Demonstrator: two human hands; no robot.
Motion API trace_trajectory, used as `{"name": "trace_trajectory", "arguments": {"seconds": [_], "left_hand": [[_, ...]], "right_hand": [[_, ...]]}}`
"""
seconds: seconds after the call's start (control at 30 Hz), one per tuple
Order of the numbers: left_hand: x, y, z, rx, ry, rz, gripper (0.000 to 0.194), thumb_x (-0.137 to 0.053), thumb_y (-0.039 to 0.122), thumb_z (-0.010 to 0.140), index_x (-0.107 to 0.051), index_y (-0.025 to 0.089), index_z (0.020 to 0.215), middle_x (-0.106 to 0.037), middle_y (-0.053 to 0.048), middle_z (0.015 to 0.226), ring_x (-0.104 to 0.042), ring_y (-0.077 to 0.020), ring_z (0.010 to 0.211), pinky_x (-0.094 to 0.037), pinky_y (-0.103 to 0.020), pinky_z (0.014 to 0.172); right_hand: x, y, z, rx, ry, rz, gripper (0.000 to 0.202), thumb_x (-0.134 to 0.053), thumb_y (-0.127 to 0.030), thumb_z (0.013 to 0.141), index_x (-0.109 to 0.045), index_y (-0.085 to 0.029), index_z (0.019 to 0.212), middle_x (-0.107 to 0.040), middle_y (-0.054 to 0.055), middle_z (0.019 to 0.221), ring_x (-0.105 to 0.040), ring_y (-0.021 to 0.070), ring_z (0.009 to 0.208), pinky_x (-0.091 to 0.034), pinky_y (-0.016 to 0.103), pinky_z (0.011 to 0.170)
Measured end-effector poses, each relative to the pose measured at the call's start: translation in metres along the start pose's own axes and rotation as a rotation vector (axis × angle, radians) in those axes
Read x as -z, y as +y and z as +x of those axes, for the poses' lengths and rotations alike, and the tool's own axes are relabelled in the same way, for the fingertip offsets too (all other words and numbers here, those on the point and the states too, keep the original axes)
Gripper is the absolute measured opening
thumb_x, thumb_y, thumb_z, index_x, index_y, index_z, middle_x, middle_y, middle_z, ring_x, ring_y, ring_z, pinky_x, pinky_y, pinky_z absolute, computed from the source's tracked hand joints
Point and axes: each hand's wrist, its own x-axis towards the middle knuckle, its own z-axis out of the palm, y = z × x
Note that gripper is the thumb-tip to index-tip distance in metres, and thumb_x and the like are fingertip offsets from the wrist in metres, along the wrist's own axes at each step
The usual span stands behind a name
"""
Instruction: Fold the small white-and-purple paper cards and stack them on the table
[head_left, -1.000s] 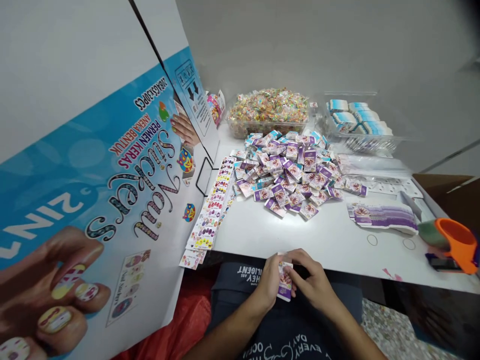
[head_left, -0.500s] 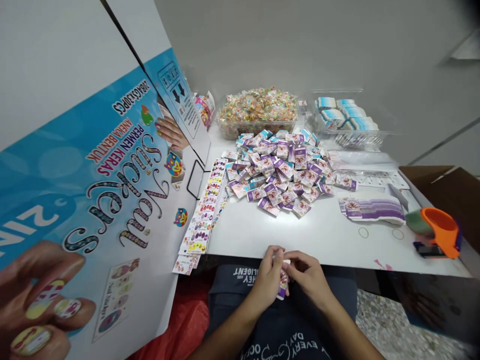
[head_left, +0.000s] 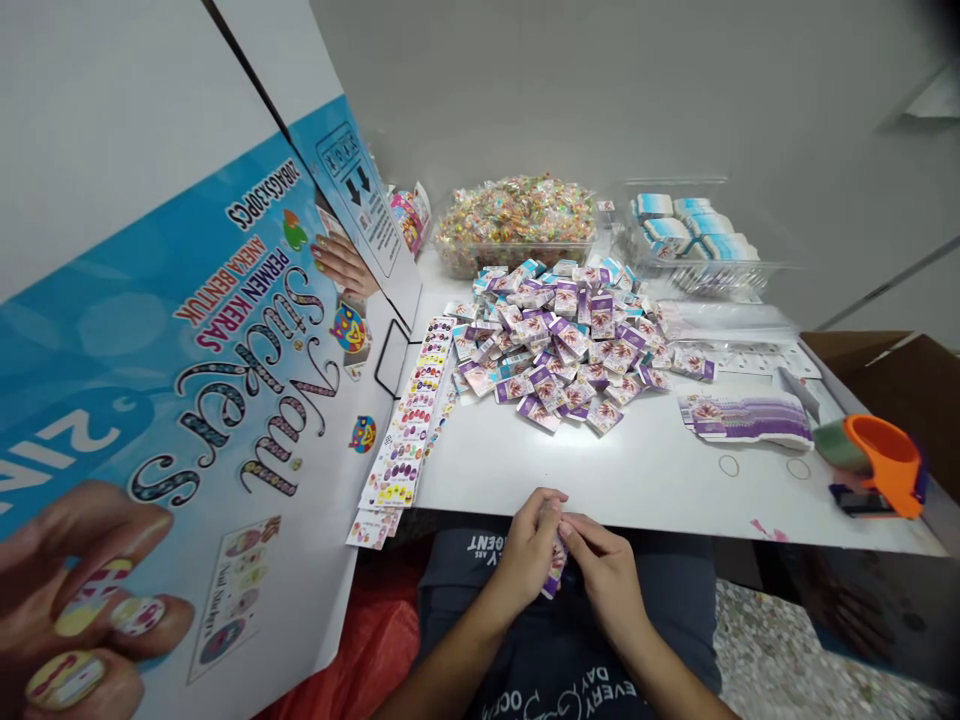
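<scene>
Just off the table's front edge, above my lap, my left hand is closed around a small purple-and-white printed box. My right hand pinches the upper part of the same box with thumb and fingers. The fingers cover much of it, so I cannot tell whether its top flap is folded in. Beyond my hands lies a heap of similar small boxes, some purple, some light blue. To the right rests a fanned stack of flat purple cartons.
A clear tub of wrapped candies and a clear tray of blue-white cartons stand at the back. Nail sticker strips lie left, beside a large printed carton. An orange tape dispenser sits right, near an open cardboard box.
Both hands have shifted slightly left with the small box, which is tilted more. The right fingers have moved in closer to the left hand.
</scene>
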Motion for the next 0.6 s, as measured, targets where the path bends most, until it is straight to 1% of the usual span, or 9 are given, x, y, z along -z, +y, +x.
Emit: {"name": "trace_trajectory", "arguments": {"seconds": [0.07, 0.13, 0.2, 0.3, 0.37, 0.4, 0.5, 0.53, 0.6], "left_hand": [[0.003, 0.000, -0.001, 0.026, -0.021, -0.023, 0.034, -0.059, 0.051, 0.091, -0.068, 0.020, 0.101, -0.060, -0.001, 0.074, -0.057, -0.0174, 0.071, -0.046, -0.027, 0.068], [0.005, -0.001, -0.002, 0.027, -0.038, -0.047, 0.029, -0.058, 0.045, 0.091, -0.067, 0.021, 0.103, -0.062, -0.001, 0.079, -0.058, -0.0175, 0.076, -0.046, -0.026, 0.072], [0.005, -0.002, -0.003, 0.043, -0.069, -0.103, 0.027, -0.055, 0.042, 0.092, -0.064, 0.021, 0.108, -0.062, 0.000, 0.078, -0.058, -0.0168, 0.073, -0.045, -0.026, 0.070], [0.004, -0.001, -0.004, 0.070, -0.112, -0.223, 0.029, -0.053, 0.042, 0.094, -0.058, 0.021, 0.114, -0.060, 0.002, 0.073, -0.058, -0.0154, 0.067, -0.044, -0.025, 0.066], [0.001, 0.002, -0.004, 0.061, -0.117, -0.281, 0.033, -0.056, 0.046, 0.094, -0.055, 0.021, 0.116, -0.060, 0.002, 0.075, -0.058, -0.0145, 0.067, -0.045, -0.024, 0.066], [0.000, 0.004, -0.005, 0.043, -0.114, -0.298, 0.035, -0.060, 0.047, 0.093, -0.053, 0.021, 0.116, -0.062, 0.001, 0.079, -0.060, -0.0142, 0.069, -0.045, -0.024, 0.067], [-0.003, 0.011, -0.006, -0.049, -0.091, -0.299, 0.043, -0.071, 0.043, 0.089, -0.051, 0.023, 0.122, -0.068, -0.003, 0.094, -0.065, -0.0153, 0.081, -0.050, -0.024, 0.073], [-0.004, 0.013, -0.006, -0.081, -0.085, -0.279, 0.043, -0.072, 0.042, 0.089, -0.052, 0.022, 0.122, -0.070, -0.005, 0.100, -0.067, -0.0166, 0.085, -0.051, -0.025, 0.076], [-0.004, 0.016, -0.007, -0.118, -0.077, -0.225, 0.039, -0.069, 0.041, 0.092, -0.058, 0.020, 0.122, -0.072, -0.009, 0.107, -0.070, -0.0205, 0.091, -0.055, -0.029, 0.079]], "right_hand": [[0.003, 0.000, -0.003, 0.137, -0.019, -0.128, 0.021, -0.067, -0.036, 0.092, -0.082, -0.028, 0.105, -0.079, 0.008, 0.107, -0.072, 0.0267, 0.098, -0.055, 0.047, 0.096], [0.006, 0.000, -0.005, 0.271, -0.033, -0.216, 0.022, -0.068, -0.030, 0.092, -0.080, -0.029, 0.110, -0.078, 0.008, 0.112, -0.071, 0.0263, 0.102, -0.055, 0.045, 0.096], [0.008, -0.002, -0.006, 0.327, -0.062, -0.236, 0.025, -0.069, -0.028, 0.090, -0.078, -0.028, 0.114, -0.077, 0.008, 0.113, -0.071, 0.0253, 0.101, -0.057, 0.041, 0.090], [0.007, -0.007, -0.004, 0.264, -0.091, -0.206, 0.024, -0.068, -0.033, 0.091, -0.078, -0.024, 0.111, -0.076, 0.007, 0.093, -0.068, 0.0196, 0.079, -0.057, 0.032, 0.072], [0.006, -0.011, 0.000, 0.172, -0.035, -0.157, 0.026, -0.069, -0.039, 0.090, -0.078, -0.021, 0.107, -0.071, 0.004, 0.078, -0.061, 0.0159, 0.065, -0.053, 0.029, 0.062], [0.006, -0.013, 0.003, 0.125, 0.020, -0.126, 0.029, -0.070, -0.042, 0.089, -0.078, -0.020, 0.107, -0.069, 0.003, 0.075, -0.058, 0.0150, 0.062, -0.051, 0.028, 0.059], [0.010, -0.021, 0.014, 0.048, 0.190, -0.058, 0.043, -0.073, -0.048, 0.086, -0.075, -0.019, 0.117, -0.068, 0.003, 0.077, -0.056, 0.0149, 0.063, -0.050, 0.028, 0.058], [0.012, -0.025, 0.018, 0.054, 0.198, -0.057, 0.046, -0.073, -0.049, 0.086, -0.074, -0.019, 0.121, -0.068, 0.004, 0.080, -0.056, 0.0150, 0.064, -0.051, 0.028, 0.059], [0.016, -0.032, 0.024, 0.087, 0.135, -0.074, 0.047, -0.071, -0.049, 0.087, -0.073, -0.022, 0.125, -0.068, 0.005, 0.085, -0.057, 0.0158, 0.067, -0.052, 0.028, 0.059]]}}
